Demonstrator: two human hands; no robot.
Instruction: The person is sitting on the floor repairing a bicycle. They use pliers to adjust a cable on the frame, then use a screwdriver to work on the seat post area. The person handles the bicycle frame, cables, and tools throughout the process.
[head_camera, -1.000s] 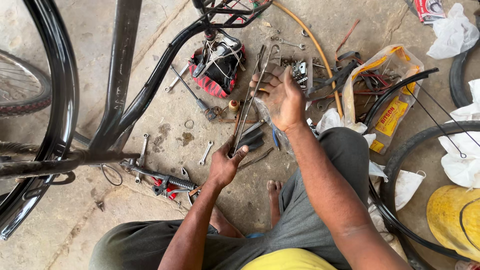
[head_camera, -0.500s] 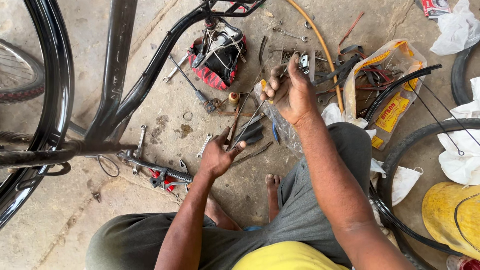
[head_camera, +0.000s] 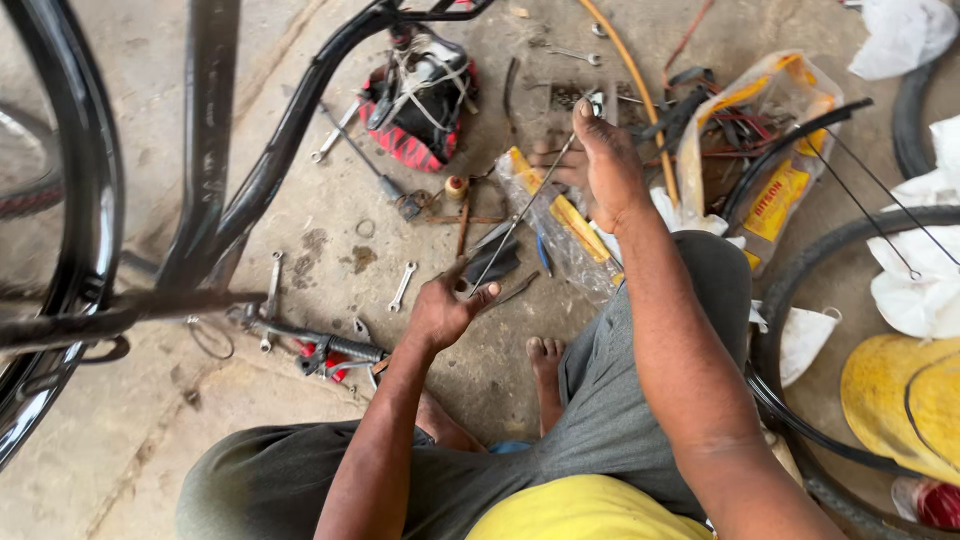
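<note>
steel, thin and grey, the spoke (head_camera: 520, 215) runs slantwise between the person's two hands above the concrete floor (head_camera: 130, 420). the left hand (head_camera: 447, 308) sits low, palm turned up, its fingers curled and pinching the lower end of the spoke between thumb and fingertips. the right hand (head_camera: 600, 160) is higher and farther out, seen from the back, its fingers closed around the spoke's upper end, so that the spoke hangs in the air, off the floor, tilted from lower left to upper right. under the spoke lies a clear plastic bag (head_camera: 560, 225) with yellow print, and just beside it a flat dark tool whose kind cannot be told. a small wrench (head_camera: 402, 286) lies on the floor near the left hand, and a longer wrench (head_camera: 272, 285) lies further left beside the black bicycle frame (head_camera: 290, 130). a red and black tool pouch (head_camera: 415, 110) sits beyond, with a screwdriver (head_camera: 375, 170) next to it. an orange hose (head_camera: 640, 95) curves past the right hand. to the right stand a bicycle wheel rim (head_camera: 800, 270) with loose spokes, a yellow printed bag (head_camera: 770, 190) and a yellow helmet (head_camera: 900, 400). the person squats in grey trousers, one bare foot (head_camera: 547, 362) on the floor below the hands.
</note>
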